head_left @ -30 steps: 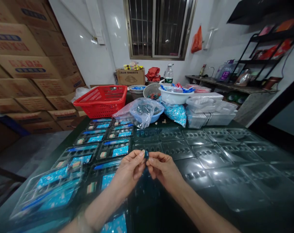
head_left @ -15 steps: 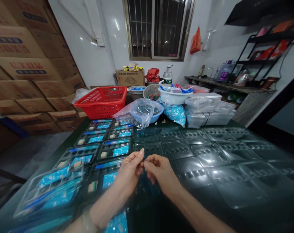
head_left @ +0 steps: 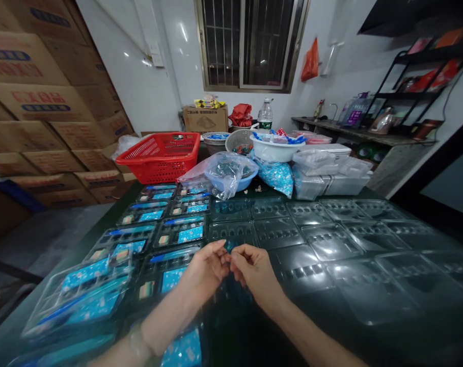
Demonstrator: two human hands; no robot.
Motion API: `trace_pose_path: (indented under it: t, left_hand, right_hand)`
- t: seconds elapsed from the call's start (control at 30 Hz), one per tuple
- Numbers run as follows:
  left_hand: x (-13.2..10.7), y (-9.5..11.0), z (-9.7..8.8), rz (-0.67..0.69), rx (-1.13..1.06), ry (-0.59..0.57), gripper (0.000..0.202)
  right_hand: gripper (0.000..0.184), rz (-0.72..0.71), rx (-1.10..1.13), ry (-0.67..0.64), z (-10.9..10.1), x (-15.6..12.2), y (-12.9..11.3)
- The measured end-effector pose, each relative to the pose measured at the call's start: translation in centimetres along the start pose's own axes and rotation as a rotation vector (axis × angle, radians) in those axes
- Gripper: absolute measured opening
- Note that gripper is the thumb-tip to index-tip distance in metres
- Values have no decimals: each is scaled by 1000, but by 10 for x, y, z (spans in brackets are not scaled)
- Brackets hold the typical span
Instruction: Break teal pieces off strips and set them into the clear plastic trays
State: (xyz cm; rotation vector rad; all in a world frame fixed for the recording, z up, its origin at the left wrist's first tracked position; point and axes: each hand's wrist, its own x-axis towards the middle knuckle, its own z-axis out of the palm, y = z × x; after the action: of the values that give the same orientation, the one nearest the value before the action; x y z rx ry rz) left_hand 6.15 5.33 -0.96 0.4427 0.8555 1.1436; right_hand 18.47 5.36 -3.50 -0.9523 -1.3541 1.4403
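My left hand [head_left: 206,270] and my right hand [head_left: 254,269] meet fingertip to fingertip above the dark green table. A small dark-blue, see-through piece [head_left: 229,246] shows between them; its kind is too blurred to tell. The right thumb and forefinger pinch together at it. On the left, the fingers are curled in, with the thumb stretched along the top. Beyond the hands lies an unfilled clear plastic tray [head_left: 231,232]. Left of them, a filled tray holds a blue pen [head_left: 172,255], a striped eraser [head_left: 146,290] and a blue patterned packet [head_left: 173,280].
Rows of clear trays [head_left: 332,242] cover the right side. At the back stand a red basket [head_left: 160,158], a bag-covered blue basin [head_left: 231,178], a white basin [head_left: 277,150], a bag of blue packets [head_left: 276,178] and stacked clear cases [head_left: 323,176]. Cartons [head_left: 32,102] line the left.
Both hands stay together over the same spot. The left thumb has tilted and lowered, and the dark-blue piece shows more clearly between the fingertips. The view has shifted slightly.
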Motion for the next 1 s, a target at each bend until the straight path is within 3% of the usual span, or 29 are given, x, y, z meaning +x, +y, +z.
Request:
trace_pose_path:
  t: [0.2, 0.3, 0.4, 0.5, 0.63, 0.73, 0.93, 1.0]
  left_hand:
    - [1, -3, -5, 95, 104, 14, 11]
    - [-3, -2, -1, 155, 66, 35, 10]
    - [-15, 13, 4, 265, 15, 69, 11]
    - [-27, 34, 5, 374, 39, 40, 11]
    - [-27, 40, -1, 271, 152, 66, 12]
    - [-20, 30, -5, 212, 197, 103, 17]
    - [-11, 15, -6, 168, 319, 42, 23]
    - [-8, 11, -7, 180, 360, 21, 24]
  right_hand:
    - [15, -163, -267, 149, 5, 4, 2]
    - [12, -170, -298, 174, 0, 9, 7]
    - [15, -136, -373, 228, -14, 11, 13]
    - [17, -192, -457, 159, -24, 5, 13]
    - [25, -420, -642, 28, -16, -8, 4]
    - [14, -374, -749, 30, -8, -13, -3]
    - [43, -549, -605, 59, -10, -6, -21]
    - [41, -554, -570, 13, -12, -1, -25]
